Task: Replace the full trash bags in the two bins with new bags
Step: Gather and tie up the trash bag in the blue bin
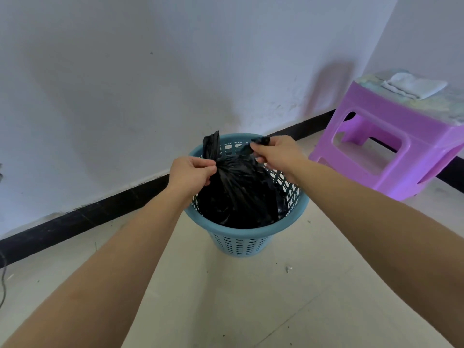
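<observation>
Left hand point(192, 172) clenched on one gathered ear of full black plastic trash bag point(238, 194); right hand point(275, 154) pinching other ear. Bag seated inside round blue perforated plastic bin point(247, 237) on floor. Risk judged: thin film torn if ears pulled apart hard; light bin tipped.

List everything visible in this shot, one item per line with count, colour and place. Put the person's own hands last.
bin: one, blue perforated plastic, on the floor near the wall, centre.
trash bag: one, black, inside the bin, top gathered into two ends.
stool: one, purple plastic, on the floor at right.
cloth: one, white, folded, on top of the stool.
baseboard: one, black, along the foot of the wall.
scrap: one, small, pale, on the floor right of the bin.
left hand: one, pinching the bag's left end.
right hand: one, pinching the bag's right end.
</observation>
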`<state>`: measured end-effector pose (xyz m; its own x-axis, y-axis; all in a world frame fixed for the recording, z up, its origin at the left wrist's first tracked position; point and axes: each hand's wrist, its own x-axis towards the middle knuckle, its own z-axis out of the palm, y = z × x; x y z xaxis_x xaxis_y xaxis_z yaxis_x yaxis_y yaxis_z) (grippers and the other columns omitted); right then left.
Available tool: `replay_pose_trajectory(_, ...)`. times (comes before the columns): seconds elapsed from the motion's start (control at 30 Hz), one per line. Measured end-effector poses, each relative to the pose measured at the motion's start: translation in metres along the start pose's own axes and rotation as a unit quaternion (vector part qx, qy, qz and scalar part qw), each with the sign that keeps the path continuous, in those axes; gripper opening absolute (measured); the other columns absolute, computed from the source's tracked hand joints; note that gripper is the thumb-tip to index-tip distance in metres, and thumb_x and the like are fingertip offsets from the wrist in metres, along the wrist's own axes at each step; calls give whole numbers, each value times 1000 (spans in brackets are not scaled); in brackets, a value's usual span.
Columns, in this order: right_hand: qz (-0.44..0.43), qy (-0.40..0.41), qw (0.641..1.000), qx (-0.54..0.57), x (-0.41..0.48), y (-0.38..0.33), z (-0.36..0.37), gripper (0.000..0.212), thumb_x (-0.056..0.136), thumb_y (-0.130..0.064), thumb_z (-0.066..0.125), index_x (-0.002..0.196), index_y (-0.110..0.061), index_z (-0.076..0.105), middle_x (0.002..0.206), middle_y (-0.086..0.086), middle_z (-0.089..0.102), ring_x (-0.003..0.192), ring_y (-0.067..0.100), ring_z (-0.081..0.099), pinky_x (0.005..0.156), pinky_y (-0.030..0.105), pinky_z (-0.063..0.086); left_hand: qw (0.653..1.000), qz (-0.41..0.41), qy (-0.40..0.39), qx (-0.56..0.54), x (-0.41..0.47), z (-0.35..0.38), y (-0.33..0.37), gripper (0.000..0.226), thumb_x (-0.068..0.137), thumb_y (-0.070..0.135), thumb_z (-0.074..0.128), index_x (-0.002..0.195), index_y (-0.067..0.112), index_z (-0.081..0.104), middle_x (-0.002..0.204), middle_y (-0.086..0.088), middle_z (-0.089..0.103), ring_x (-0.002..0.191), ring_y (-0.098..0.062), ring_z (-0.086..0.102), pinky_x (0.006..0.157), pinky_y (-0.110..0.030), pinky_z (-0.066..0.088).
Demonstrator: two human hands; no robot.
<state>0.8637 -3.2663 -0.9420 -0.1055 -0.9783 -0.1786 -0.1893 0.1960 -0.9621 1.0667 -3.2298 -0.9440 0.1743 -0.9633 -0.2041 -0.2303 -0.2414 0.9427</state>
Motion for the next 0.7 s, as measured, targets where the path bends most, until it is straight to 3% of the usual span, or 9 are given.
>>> replay_pose_trajectory(0.1,-6,112,961,-253,16,16,-35,27,93,-31,67,90,-4,71,77,9,70,61,17,59,52,30,51,985,4,20,170,-4,0,-3,25,88,2,66,71,20,67,74,4,63,67,-9,55,68,-25,49)
replay_pose_trajectory(0.13,-15,143,941,-305,18,17,-46,31,94,-32,65,87,-2,69,71,8,65,62,20,58,51,30,46,979,13,21,203,-4,1,-2,27,89,1,64,70,20,67,73,6,62,68,-9,55,69,-27,49)
replay_pose_trajectory(0.27,-33,198,911,-360,24,24,-74,33,94,-31,61,96,0,72,79,16,64,73,30,58,62,34,44,964,25,31,261,1,0,4,18,91,2,60,82,6,75,68,4,61,66,-12,57,60,-26,49)
replay_pose_trajectory(0.3,-28,201,908,-366,25,26,-78,32,94,-31,60,97,-1,72,81,16,65,75,30,56,64,34,42,963,25,32,267,3,0,4,16,91,3,60,86,2,75,70,1,62,67,-14,58,64,-30,52)
replay_pose_trajectory(0.37,-29,201,911,-359,26,27,-83,32,93,-32,60,95,-2,71,84,16,68,79,31,60,67,35,46,959,33,25,280,5,0,3,16,90,4,60,88,3,76,74,2,62,74,-17,60,74,-36,54)
replay_pose_trajectory(0.43,-43,194,934,-296,23,25,-83,31,92,-33,61,95,-4,70,87,16,71,83,32,69,76,43,56,957,54,22,283,3,-2,1,14,90,5,63,90,11,76,74,8,62,72,-13,60,72,-31,51)
replay_pose_trajectory(0.5,-68,169,950,-253,15,23,-77,27,95,-34,60,102,-8,68,91,11,73,86,27,71,84,45,57,961,78,34,262,0,-6,0,12,90,9,66,95,14,76,79,7,65,68,-8,59,71,-27,49)
replay_pose_trajectory(0.6,-104,91,970,-199,4,15,-54,12,97,-33,61,101,-21,60,91,3,72,78,20,74,83,46,58,975,113,68,177,-3,-9,1,10,87,19,72,95,24,71,87,6,68,78,-12,64,82,-36,57)
replay_pose_trajectory(0.7,-137,24,984,-108,-4,-2,-26,9,94,-29,66,94,-30,58,89,2,73,78,18,74,80,41,60,982,138,87,96,-7,0,11,28,84,25,76,105,23,57,90,2,66,85,-15,65,82,-34,55)
